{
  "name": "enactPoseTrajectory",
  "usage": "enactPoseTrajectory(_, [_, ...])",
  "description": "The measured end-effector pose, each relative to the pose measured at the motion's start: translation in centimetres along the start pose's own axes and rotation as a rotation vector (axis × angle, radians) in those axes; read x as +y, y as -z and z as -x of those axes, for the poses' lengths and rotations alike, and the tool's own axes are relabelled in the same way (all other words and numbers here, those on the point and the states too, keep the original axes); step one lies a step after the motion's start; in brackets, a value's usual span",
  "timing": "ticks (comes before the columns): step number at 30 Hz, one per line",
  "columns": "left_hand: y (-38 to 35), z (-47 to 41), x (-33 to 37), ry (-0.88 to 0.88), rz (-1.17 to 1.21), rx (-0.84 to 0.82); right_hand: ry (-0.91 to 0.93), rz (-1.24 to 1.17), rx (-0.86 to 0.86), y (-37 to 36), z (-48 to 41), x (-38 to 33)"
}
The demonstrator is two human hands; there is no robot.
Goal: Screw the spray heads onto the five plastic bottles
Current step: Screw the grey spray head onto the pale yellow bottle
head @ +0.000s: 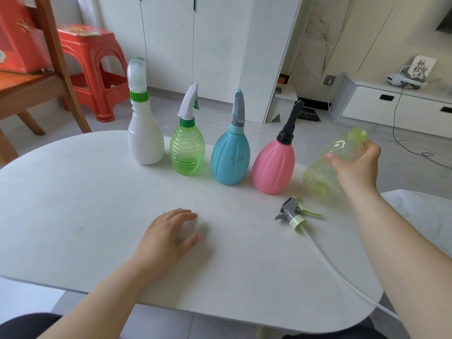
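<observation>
Four bottles stand in a row at the far side of the white table [73, 204], each with a spray head on: a white bottle [146, 140], a green ribbed bottle [187, 152], a blue bottle [230, 160] and a pink bottle [274, 167]. To their right my right hand [354, 167] grips a pale yellow-green clear bottle [325, 167] near its open neck; it has no head. A grey and light green spray head [294, 214] lies on the table in front, its long clear tube trailing toward the near edge. My left hand [168, 237] rests flat on the table, holding nothing.
A wooden chair [36, 89] and a red plastic stool [95, 69] stand at the far left beyond the table. White cabinets line the back, and a low white unit [391, 104] with cables on the floor sits at the right.
</observation>
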State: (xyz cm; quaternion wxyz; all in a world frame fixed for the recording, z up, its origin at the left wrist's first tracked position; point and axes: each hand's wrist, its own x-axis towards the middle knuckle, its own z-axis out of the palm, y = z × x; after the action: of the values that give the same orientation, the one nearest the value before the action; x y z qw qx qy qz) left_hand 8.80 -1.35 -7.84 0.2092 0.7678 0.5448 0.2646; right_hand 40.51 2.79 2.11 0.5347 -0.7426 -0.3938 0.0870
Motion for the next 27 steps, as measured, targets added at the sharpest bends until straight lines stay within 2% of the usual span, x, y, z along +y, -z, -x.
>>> enactPoseTrajectory(3, [1.1,0.7,0.9,0.015,0.226,0.043,0.159,-0.021,-0.01,1.3,2.3,-1.5])
enactPoseTrajectory(6, [1.5,1.6,1.9,-0.026,0.333,0.061,0.288,-0.083,-0.086,1.8,5.1,-3.5])
enactPoseTrajectory(10, [1.9,2.3,2.8,-0.036,0.43,0.032,0.227,-0.22,-0.364,0.6,8.7,-5.2])
enactPoseTrajectory(14, [2.4,2.8,3.3,-0.04,0.517,0.001,0.202,-0.213,-0.645,-1.3,12.7,-5.9])
enactPoseTrajectory(21, [2.6,2.7,2.9,-0.061,0.589,0.02,0.23,-0.242,-0.891,-3.5,17.2,-6.1])
enactPoseTrajectory(27, [1.7,2.2,3.2,-0.012,0.634,0.038,0.176,-0.272,-1.037,-3.5,16.6,-5.8])
